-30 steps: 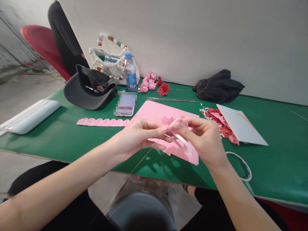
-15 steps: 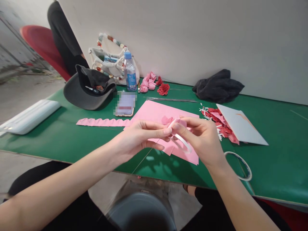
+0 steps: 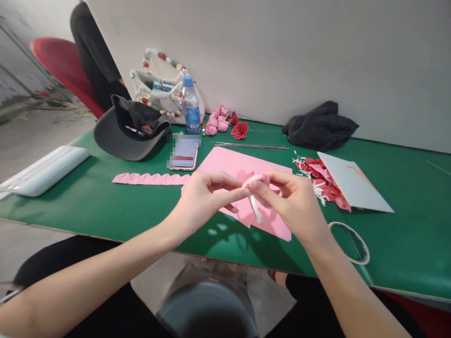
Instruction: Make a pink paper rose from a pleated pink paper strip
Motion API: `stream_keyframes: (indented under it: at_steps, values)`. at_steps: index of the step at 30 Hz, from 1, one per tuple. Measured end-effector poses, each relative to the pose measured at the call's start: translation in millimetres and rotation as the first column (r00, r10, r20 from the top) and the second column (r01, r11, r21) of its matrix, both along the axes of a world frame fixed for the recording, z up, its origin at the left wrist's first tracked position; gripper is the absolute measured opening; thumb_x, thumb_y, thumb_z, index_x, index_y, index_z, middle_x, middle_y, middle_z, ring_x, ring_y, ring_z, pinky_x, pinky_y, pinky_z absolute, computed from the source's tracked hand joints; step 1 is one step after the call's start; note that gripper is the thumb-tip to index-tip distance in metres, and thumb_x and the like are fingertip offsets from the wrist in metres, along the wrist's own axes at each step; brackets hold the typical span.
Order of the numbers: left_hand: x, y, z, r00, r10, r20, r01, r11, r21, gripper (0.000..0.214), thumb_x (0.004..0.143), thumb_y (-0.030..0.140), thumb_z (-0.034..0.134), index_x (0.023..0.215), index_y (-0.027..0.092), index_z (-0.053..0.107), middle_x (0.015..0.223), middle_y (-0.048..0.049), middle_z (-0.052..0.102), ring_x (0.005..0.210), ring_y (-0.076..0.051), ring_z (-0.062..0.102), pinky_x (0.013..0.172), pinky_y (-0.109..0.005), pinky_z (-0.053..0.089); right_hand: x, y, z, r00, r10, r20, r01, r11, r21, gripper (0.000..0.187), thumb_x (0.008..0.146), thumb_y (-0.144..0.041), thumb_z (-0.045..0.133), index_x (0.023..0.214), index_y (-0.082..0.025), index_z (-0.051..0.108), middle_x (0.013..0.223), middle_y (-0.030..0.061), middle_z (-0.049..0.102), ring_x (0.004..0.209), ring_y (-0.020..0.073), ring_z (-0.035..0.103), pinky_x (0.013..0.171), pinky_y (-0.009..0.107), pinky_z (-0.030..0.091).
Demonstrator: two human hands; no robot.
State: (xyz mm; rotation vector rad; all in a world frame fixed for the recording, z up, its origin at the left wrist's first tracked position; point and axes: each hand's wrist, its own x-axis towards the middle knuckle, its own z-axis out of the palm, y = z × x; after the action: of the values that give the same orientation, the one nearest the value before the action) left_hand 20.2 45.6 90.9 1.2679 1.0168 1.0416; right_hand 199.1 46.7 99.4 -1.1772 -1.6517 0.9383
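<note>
In front of me, above the table, my left hand and my right hand meet around a pink paper flower. Thumb and fingers of both hands pinch it, covering most of its lower part. A short white strip hangs down from between the fingertips. Below lie flat pink paper sheets. A wavy-edged pink paper strip stretches to the left of the sheets. Finished-looking pink paper flowers and a red paper rose rest at the back.
Left on the green table are a dark cap, phone, water bottle and beaded bag. Thin wires lie behind the sheets. At right are paper scraps, a white card and a tape roll.
The white strip, a wide loop before, now hangs as a short, straighter end. My left hand has turned and its fingers have curled in closer to the flower.
</note>
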Motion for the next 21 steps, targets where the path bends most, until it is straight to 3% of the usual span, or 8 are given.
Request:
stream_keyframes:
  at_steps: [4,9,14,18,21]
  values:
    - [-3.1,2.4,-0.4,0.994,-0.085,0.064,0.089,0.994,-0.07,0.015,0.074,0.025,0.084,0.087,0.02,0.08,0.083,-0.0018,0.074,0.074,-0.012,0.066,0.06,-0.016,0.058,0.2,-0.4,-0.1,1.0,0.005,-0.029,-0.005,1.0,-0.015,0.026,0.083,-0.041,0.073,0.073,-0.018,0.074,0.066,-0.0013,0.063,0.06,0.0088,0.05,0.051,0.019,0.039]
    - [-6.6,4.9,4.9,0.978,-0.181,0.107,0.195,0.971,-0.135,0.017,0.082,0.038,0.077,0.084,0.021,0.08,0.085,-0.0013,0.071,0.078,-0.01,0.065,0.06,-0.014,0.057,1.4,1.3,-0.6,0.999,0.013,-0.049,-0.013,1.0,-0.013,0.024,0.083,-0.04,0.074,0.072,-0.018,0.073,0.064,-0.0019,0.06,0.058,0.0084,0.048,0.049,0.019,0.037]
    - [-8.9,6.0,8.5,0.956,-0.264,0.128,0.286,0.936,-0.206,0.02,0.084,0.038,0.074,0.085,0.019,0.08,0.084,-0.0045,0.07,0.082,-0.014,0.065,0.059,-0.016,0.057,1.2,1.6,0.3,0.997,0.042,-0.063,-0.042,0.999,0.003,0.022,0.083,-0.038,0.074,0.072,-0.019,0.073,0.065,-0.0016,0.063,0.059,0.0094,0.052,0.049,0.02,0.038]
    - [-8.8,5.6,5.2,0.939,-0.268,0.215,0.317,0.917,-0.241,0.022,0.087,0.038,0.072,0.096,0.019,0.08,0.093,-0.0078,0.071,0.087,-0.016,0.065,0.059,-0.018,0.058,1.5,1.6,-0.9,0.994,0.052,-0.098,-0.051,0.999,0.009,0.018,0.084,-0.036,0.074,0.075,-0.02,0.075,0.07,-0.0007,0.068,0.064,0.0112,0.057,0.056,0.022,0.044]
    - [-8.4,5.6,2.5,0.927,-0.239,0.289,0.317,0.91,-0.265,0.02,0.086,0.034,0.073,0.094,0.018,0.081,0.093,-0.0089,0.072,0.086,-0.016,0.065,0.058,-0.018,0.058,2.8,2.7,-2.8,0.993,0.047,-0.11,-0.047,0.999,0.006,0.017,0.084,-0.036,0.074,0.076,-0.021,0.075,0.067,-0.0012,0.066,0.06,0.0109,0.055,0.056,0.024,0.045]
